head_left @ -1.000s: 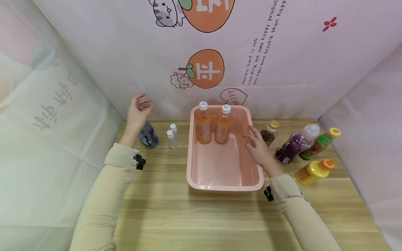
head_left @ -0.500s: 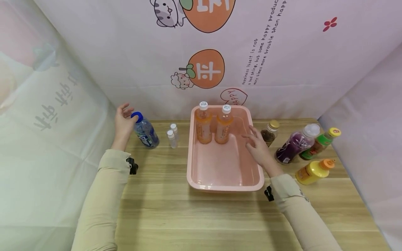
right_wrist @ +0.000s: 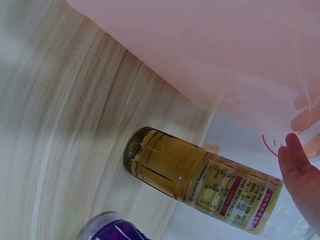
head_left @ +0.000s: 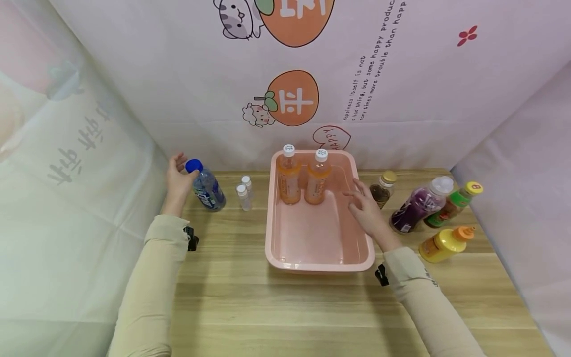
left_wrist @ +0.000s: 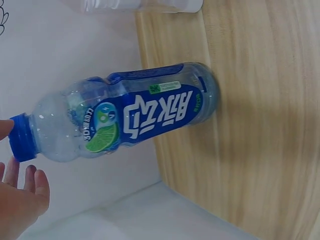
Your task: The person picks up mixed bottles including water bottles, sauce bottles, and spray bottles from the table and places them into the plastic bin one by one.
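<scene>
My left hand (head_left: pixel 177 181) is at the blue cap (left_wrist: pixel 22 137) of a clear drink bottle with a blue label (left_wrist: pixel 160 107). The thumb is right at the cap, while the other fingers stand slightly apart from it, loosely bent. The bottle is upright on the table at the left. My right hand (head_left: pixel 368 213) lies over the right rim of a pink tub (head_left: pixel 269 233), fingers loosely spread. Two orange drink bottles (head_left: pixel 290 183) with white caps stand inside the tub at its back. Close by the right hand, outside the tub, is a gold-capped bottle of amber liquid (right_wrist: pixel 200 180).
Two small white-capped vials (head_left: pixel 244 198) stand between the blue-capped bottle and the tub. On the right are a purple bottle (head_left: pixel 415 208), a green-labelled bottle with a yellow cap (head_left: pixel 452 206) and a yellow squeeze bottle (head_left: pixel 439 248). A printed curtain (head_left: pixel 178 74) borders the wooden table (head_left: pixel 285 317).
My left hand has moved left and down, from in front of the blue-capped bottle to its cap, then slightly right. The right hand and the tub have stayed in place.
</scene>
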